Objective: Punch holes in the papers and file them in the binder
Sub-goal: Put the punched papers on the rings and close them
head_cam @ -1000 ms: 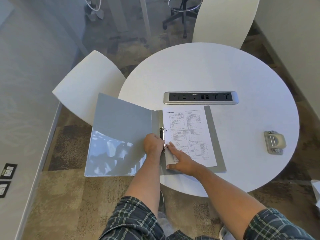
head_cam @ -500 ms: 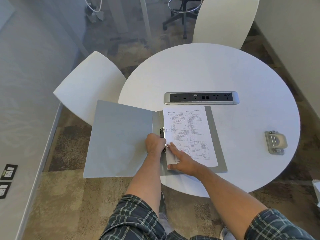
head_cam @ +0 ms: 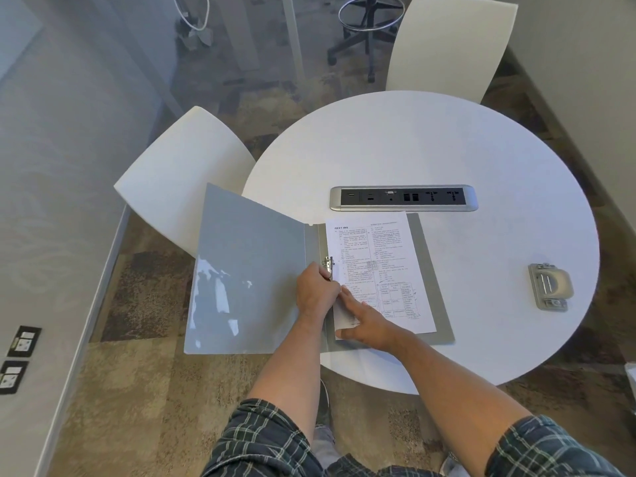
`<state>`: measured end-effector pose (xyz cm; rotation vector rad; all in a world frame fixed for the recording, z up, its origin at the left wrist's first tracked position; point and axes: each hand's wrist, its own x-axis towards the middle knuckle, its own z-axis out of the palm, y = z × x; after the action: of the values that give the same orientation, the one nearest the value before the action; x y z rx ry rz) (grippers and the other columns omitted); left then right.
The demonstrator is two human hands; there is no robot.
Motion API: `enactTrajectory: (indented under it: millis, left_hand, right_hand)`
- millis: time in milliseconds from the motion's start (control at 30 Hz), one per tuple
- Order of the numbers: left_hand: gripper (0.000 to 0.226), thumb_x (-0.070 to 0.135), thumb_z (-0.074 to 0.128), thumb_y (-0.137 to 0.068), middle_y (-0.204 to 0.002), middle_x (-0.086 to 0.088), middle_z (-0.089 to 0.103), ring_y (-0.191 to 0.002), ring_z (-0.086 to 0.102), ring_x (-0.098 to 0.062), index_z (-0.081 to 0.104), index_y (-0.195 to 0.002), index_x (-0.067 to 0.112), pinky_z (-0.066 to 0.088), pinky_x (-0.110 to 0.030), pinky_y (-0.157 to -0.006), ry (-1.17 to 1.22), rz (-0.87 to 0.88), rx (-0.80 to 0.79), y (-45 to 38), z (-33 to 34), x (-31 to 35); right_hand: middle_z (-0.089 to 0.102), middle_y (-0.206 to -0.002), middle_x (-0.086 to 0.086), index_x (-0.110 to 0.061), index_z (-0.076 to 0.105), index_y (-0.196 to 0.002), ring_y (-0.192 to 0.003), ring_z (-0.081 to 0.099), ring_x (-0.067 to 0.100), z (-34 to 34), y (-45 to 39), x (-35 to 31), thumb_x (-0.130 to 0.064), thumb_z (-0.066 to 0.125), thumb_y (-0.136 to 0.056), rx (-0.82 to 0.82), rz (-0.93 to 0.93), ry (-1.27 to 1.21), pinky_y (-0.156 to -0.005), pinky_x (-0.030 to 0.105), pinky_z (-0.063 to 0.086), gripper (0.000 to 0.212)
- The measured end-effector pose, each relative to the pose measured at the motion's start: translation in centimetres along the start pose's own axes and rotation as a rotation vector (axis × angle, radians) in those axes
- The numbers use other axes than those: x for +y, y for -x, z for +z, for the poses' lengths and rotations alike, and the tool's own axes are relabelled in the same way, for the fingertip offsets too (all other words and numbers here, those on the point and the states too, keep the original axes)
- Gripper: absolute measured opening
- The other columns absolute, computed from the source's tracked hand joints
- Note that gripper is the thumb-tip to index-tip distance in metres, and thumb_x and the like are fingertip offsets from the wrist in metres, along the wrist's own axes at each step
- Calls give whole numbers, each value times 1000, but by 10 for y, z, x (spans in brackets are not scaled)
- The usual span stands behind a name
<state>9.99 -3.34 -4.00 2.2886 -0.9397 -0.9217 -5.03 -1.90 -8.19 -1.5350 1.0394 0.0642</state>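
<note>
A grey binder [head_cam: 247,270] lies open at the near left edge of the round white table [head_cam: 430,142]; its front cover hangs out over the table's edge. A printed paper [head_cam: 375,263] rests on the binder's right half. My left hand [head_cam: 316,292] is closed on the metal ring clip [head_cam: 328,266] at the spine. My right hand [head_cam: 364,320] lies flat on the paper's lower left corner, pressing it down. A grey hole punch [head_cam: 550,286] sits alone on the table at the right, away from both hands.
A silver power and socket strip [head_cam: 403,197] is set into the table just beyond the binder. White chairs stand at the left [head_cam: 179,180] and far side [head_cam: 451,46]. A glass wall runs along the left; a stool base [head_cam: 368,32] stands beyond it.
The binder's front cover has tilted a little, so its glare shifted. Both hands stay at the ring clip and on the paper's corner.
</note>
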Motion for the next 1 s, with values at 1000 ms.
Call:
enactTrajectory:
  millis: [1000]
  left_hand:
    - [19,35,67,-87,-76,5,70,-73,66,-13,71,-75,20,57,-32,-64,4,48,11,21,12,-33]
  right_hand:
    - [61,-145,-1,-37,27,-156,-114,67,31,8,0,-10,-31,61,-98,333,-52,551,-92,43,54,68]
